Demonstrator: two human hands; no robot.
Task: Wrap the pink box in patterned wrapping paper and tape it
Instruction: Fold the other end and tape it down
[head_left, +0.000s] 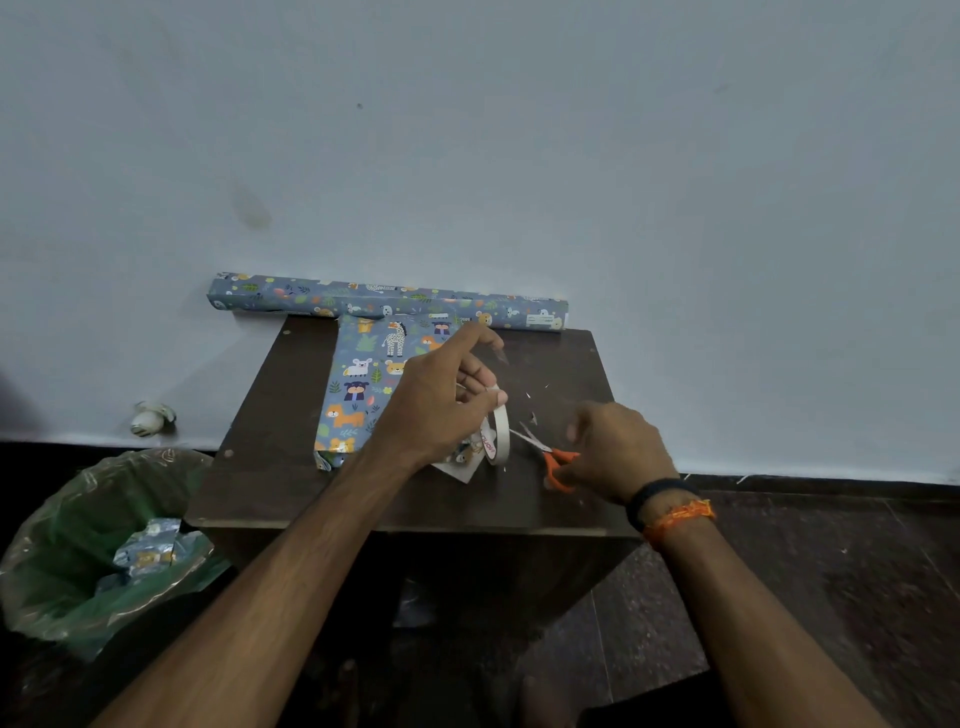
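At the far left, on the dark floor, a bin lined with a green plastic bag (67, 561) stands just beside the desk (270, 467). Inside the bag lie crumpled scraps of patterned paper (148, 553) (blue-grey, with a small orange animal showing). Behind the bin, at the foot of the wall, there is a small white object (151, 417); I cannot tell what it is.

On the dark wooden desk, a roll of wrapping paper (384, 301) lies along the back edge, against the wall. In front of it lies the box, covered in the same animal-patterned paper (358, 387); the pink of the box itself does not show. Its near end, with a loose white flap of paper, is partly hidden under the left hand.

The left hand (441, 400) is over the wrapped box, and its fingers pinch a roll of pale tape (500, 434), which stands on edge. To the right of the tape, orange-handled scissors (550, 457) lie on the desk with the blades pointing toward the roll. The right hand (618, 447) has its fingers curled at the scissor handles and grips them, though the hand is blurred. On the right wrist sit a black band (657, 499) and an orange thread (680, 517).
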